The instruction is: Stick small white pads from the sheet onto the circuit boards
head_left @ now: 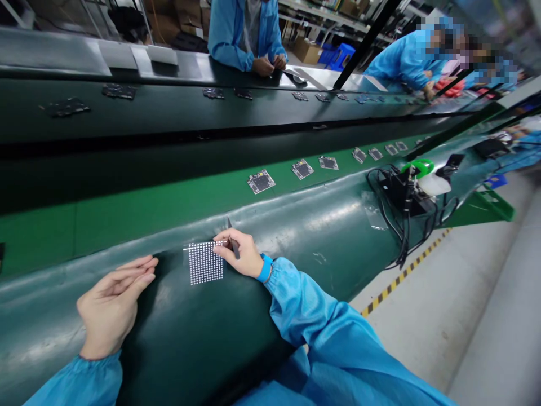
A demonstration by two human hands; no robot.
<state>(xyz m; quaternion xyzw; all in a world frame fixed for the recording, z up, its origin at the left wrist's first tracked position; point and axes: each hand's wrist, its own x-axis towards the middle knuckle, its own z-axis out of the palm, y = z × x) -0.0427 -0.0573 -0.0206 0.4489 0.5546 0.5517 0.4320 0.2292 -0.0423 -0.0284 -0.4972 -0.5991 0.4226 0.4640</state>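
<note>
At far left, the left hand [113, 307] is released, open with its fingers loosely extended, and holds nothing. It sits over the dark green belt cover [270, 316], a little apart from a square sheet of silver dots [205, 263]. That sheet lies flat at about 12 o'clock, with no board visible beneath it. The right hand [240, 255] is at the sheet's right edge, grasping a slim dark tool [230, 228] between thumb and fingers; whether the tool touches the sheet is hard to tell. Open cover stretches rightward to a tangle of black cables [401, 225] at 2 o'clock. At 1 o'clock, a row of circuit boards [261, 181] lies on a green strip [42, 237], none carrying such a sheet. A co-worker's hands [262, 66] work across the belt.
</note>
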